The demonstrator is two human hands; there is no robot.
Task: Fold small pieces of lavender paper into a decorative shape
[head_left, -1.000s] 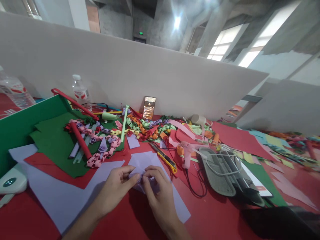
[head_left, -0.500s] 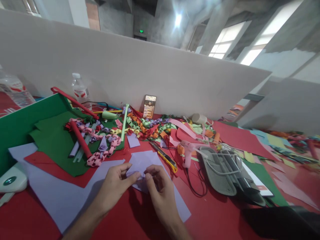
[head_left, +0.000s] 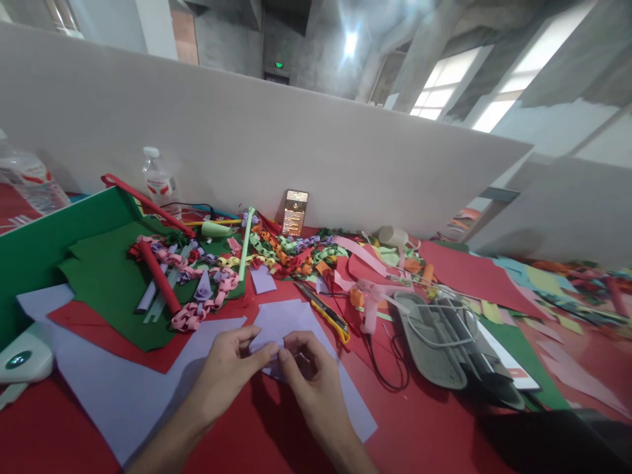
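Left hand (head_left: 228, 372) and right hand (head_left: 311, 382) pinch the lilac paper (head_left: 289, 322) between fingertips, just in front of the yellow knife (head_left: 326, 313).

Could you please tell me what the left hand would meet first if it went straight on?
Probably the right hand, whose fingers meet it over the lilac paper; beyond lies the yellow knife, though depth is unclear.

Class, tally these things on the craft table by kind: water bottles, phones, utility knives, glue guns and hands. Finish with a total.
Water bottles: 2
Phone: 1
Utility knife: 1
Glue gun: 1
Hands: 2, left hand and right hand, both pinching the lilac paper
Total: 7
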